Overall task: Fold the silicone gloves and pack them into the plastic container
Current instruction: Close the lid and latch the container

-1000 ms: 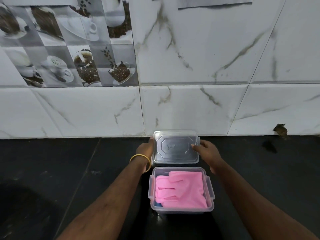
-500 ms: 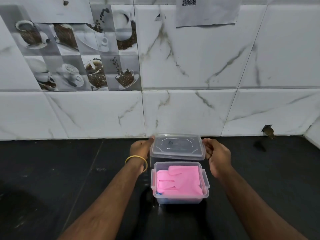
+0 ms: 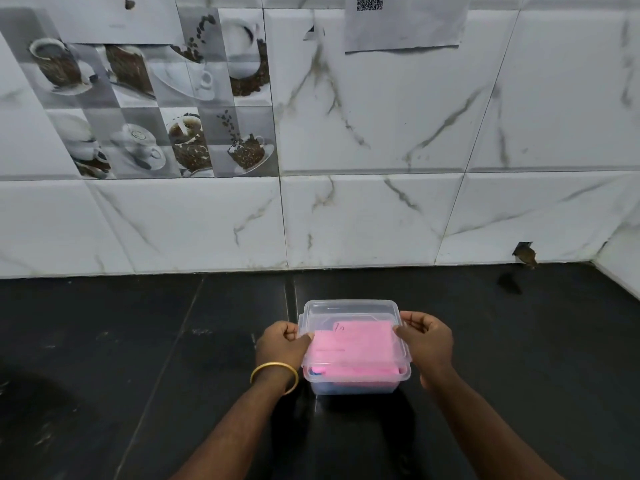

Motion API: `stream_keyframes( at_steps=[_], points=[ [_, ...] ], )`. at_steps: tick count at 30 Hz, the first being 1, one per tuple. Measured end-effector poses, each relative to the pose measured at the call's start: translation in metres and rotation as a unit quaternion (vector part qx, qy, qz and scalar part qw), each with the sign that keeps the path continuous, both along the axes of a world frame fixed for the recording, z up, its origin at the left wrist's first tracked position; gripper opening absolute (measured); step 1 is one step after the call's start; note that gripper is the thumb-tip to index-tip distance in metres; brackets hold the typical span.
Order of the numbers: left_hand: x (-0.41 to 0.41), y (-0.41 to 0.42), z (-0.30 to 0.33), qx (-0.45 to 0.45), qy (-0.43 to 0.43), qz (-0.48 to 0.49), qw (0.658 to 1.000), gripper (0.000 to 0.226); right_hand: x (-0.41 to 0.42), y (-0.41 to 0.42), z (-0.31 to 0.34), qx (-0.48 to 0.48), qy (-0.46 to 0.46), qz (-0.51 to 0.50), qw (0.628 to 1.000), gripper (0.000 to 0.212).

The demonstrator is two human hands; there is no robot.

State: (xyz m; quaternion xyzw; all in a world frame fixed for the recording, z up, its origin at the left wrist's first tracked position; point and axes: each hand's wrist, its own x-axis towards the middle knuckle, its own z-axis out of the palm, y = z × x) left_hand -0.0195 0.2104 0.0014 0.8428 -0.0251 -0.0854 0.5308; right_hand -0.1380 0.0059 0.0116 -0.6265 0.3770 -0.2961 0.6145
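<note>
A clear plastic container (image 3: 353, 384) stands on the black counter, near its front middle. A folded pink silicone glove (image 3: 356, 351) fills it, with something blue beneath at the lower left. The clear lid (image 3: 348, 311) lies over the container, slightly tilted with its far edge raised. My left hand (image 3: 282, 348) pinches the lid's left edge. My right hand (image 3: 424, 339) pinches its right edge. A gold bangle sits on my left wrist.
The black counter (image 3: 138, 358) runs to a white marble-tiled wall (image 3: 381, 220) just behind the container. A side wall closes the far right corner. A paper sheet with a QR code (image 3: 403, 22) hangs on the wall above.
Both hands brought the lid from behind the container toward me and set it over the container, covering the pink glove. The camera tilted upward.
</note>
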Motion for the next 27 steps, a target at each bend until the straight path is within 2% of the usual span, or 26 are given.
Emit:
stream_keyframes(
  at_steps=[12,22,25,27],
  points=[
    [-0.010,0.003,-0.006,0.064,-0.008,-0.018,0.998,0.014,-0.007,-0.002,-0.024,-0.056,0.086,0.013,0.995,0.026],
    [-0.010,0.005,-0.014,0.074,0.002,-0.022,0.997,0.017,-0.008,-0.004,-0.031,-0.115,0.096,0.031,0.988,0.024],
    [-0.006,0.004,-0.012,0.087,-0.008,-0.054,0.995,0.017,-0.008,-0.007,-0.032,-0.155,0.110,0.046,0.981,0.022],
    [-0.004,0.000,-0.010,0.155,-0.071,-0.118,0.978,0.032,-0.007,-0.007,-0.033,-0.210,0.120,0.067,0.968,0.020]
  ],
)
